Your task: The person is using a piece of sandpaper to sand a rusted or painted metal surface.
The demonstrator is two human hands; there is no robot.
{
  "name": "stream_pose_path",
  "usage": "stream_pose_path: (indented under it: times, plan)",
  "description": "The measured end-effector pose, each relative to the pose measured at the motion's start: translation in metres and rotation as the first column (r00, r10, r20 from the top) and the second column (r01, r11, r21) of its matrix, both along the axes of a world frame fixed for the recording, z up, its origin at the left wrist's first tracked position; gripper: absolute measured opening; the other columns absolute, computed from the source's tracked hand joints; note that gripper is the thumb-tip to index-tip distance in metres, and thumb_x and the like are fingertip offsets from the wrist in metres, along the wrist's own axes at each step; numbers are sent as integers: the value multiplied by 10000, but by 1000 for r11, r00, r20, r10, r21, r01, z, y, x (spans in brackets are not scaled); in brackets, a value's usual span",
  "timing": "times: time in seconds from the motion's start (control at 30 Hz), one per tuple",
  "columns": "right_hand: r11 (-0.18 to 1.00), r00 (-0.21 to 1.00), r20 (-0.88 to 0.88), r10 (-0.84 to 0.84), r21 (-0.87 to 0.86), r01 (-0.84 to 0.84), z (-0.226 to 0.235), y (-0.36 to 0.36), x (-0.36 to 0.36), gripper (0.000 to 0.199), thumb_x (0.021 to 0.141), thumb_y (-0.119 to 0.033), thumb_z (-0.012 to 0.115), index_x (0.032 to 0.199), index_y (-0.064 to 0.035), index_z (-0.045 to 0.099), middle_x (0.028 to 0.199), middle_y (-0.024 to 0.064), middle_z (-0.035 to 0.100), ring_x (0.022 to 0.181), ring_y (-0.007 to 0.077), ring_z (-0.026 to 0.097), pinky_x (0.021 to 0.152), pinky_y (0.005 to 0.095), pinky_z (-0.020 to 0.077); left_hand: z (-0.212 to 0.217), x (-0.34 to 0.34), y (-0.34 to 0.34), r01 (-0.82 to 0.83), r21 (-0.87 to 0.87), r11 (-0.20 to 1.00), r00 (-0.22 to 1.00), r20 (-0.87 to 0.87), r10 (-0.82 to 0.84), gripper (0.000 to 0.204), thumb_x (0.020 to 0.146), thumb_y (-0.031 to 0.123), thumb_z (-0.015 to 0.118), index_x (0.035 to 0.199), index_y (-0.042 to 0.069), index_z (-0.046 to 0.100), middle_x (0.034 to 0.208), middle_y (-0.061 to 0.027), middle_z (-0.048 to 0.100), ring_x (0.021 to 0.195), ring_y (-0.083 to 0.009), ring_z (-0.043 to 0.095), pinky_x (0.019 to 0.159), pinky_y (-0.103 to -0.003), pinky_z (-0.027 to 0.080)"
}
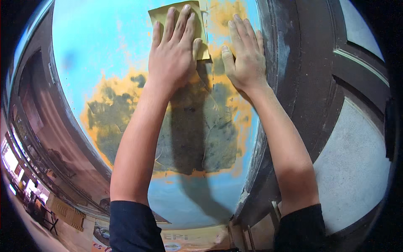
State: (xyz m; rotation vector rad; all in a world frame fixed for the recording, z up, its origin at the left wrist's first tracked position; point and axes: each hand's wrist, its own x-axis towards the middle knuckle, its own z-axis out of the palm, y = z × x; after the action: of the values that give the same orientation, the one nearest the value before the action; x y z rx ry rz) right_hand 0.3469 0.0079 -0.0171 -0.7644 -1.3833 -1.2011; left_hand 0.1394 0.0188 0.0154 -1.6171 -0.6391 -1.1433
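Observation:
Near the top, my left hand [173, 59] holds a yellow sheet of sandpaper [204, 42] pressed against a painted panel [105, 38]. Its fingers lie stretched over the sheet, whose underside is hidden. My right hand [248, 56] rests open, palm toward the panel, close to the right edge, with nothing seen in it. The panel is light blue, with a large dark grey worn patch [113, 119] bordered by orange. Both forearms reach up across the panel, and a long shadow falls between them.
A dark frame [289, 84] with pale inset panels [357, 164] runs along the right. On the left stands a dark-framed section with brownish panes [63, 134]. Below are a printed banner [195, 239] and, at lower left, a brown slatted object [66, 212].

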Motion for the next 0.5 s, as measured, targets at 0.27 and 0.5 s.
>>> stream_pose_path:
  times: [0.27,0.5]
  plan:
    - [998,998,-1,-56,-19,56,-4,0,7,614,991,-315,534,1528,-28,457,1638,138,378,1524,329,326,1244,559,211,-40,-14,-6,-20,-126,992,1000,-24,17,572,1102,358,396,1623,133,322,1713,-26,251,1598,-260,158,1284,-502,133]
    - [982,985,-14,-171,-82,169,6,-3,-35,613,1053,-347,440,1594,-66,368,1689,77,303,1571,353,210,1229,650,125,-10,-41,-4,-49,-39,998,999,-5,49,553,1099,315,407,1614,126,340,1697,-34,293,1588,-261,201,1278,-493,161]
